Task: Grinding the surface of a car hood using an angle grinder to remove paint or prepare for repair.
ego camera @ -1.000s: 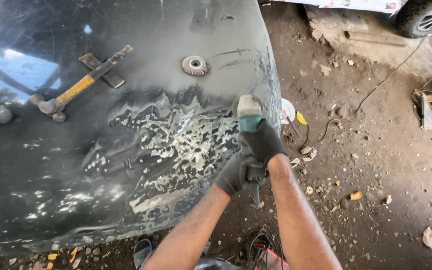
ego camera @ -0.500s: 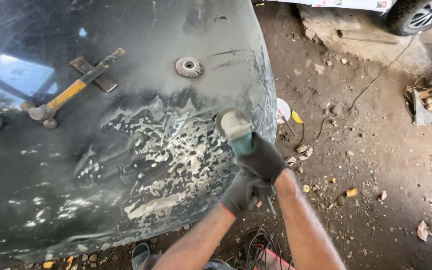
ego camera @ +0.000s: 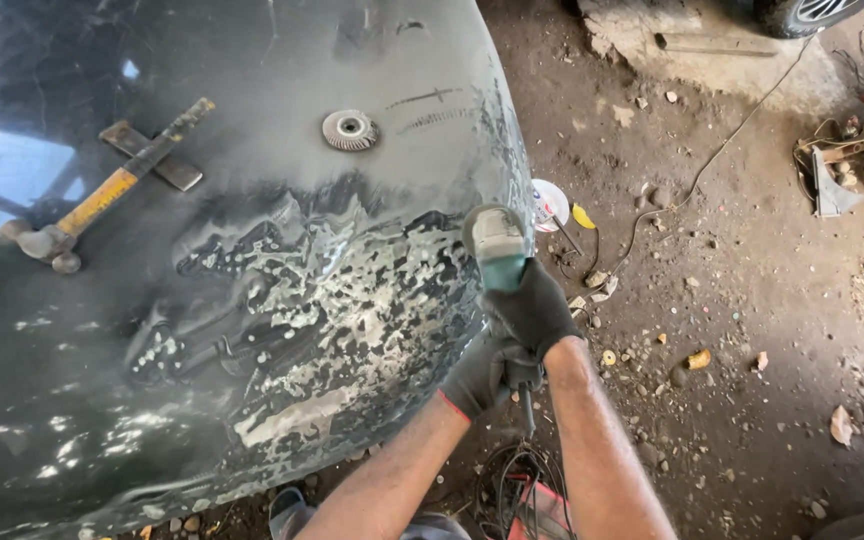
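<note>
One view only, head camera looking down. Both hands gloved in black, both wrapped around an angle grinder [ego camera: 500, 245] with a grey head and teal body. Right hand [ego camera: 532, 305] closed round the body just behind the head, left hand [ego camera: 480, 375] closed round the rear handle, where the cord [ego camera: 529, 420] drops away toward a tangle of cable by the feet. Grinder head sits against the right edge of a dark car body panel [ego camera: 82, 400], at the border of a big patch of sanded paint and pale filler [ego camera: 342, 310]; the disc itself is hidden under the head, so contact can't be confirmed.

Handling judgement: grinder looks rigid and fairly heavy for its size and likely kicks when the disc bites, so a two-hand hold makes sense, one on the body near the head, one at the tail, fingers kept off the disc end. Dusty gloves may make the plastic body a bit slippery. Cord is limp and could snag.

Resting on the panel, well apart from the hands: a yellow-handled hammer [ego camera: 102, 200] lying across a flat metal bar [ego camera: 152, 155], and a loose flap disc [ego camera: 350, 130]. On the dirt floor [ego camera: 752, 330] beside the panel: a small white tub [ego camera: 550, 203], a yellow scrap [ego camera: 583, 216], stones and debris. Rusty metal parts [ego camera: 852, 165] at far right, a car wheel [ego camera: 802, 12] at the top edge.
</note>
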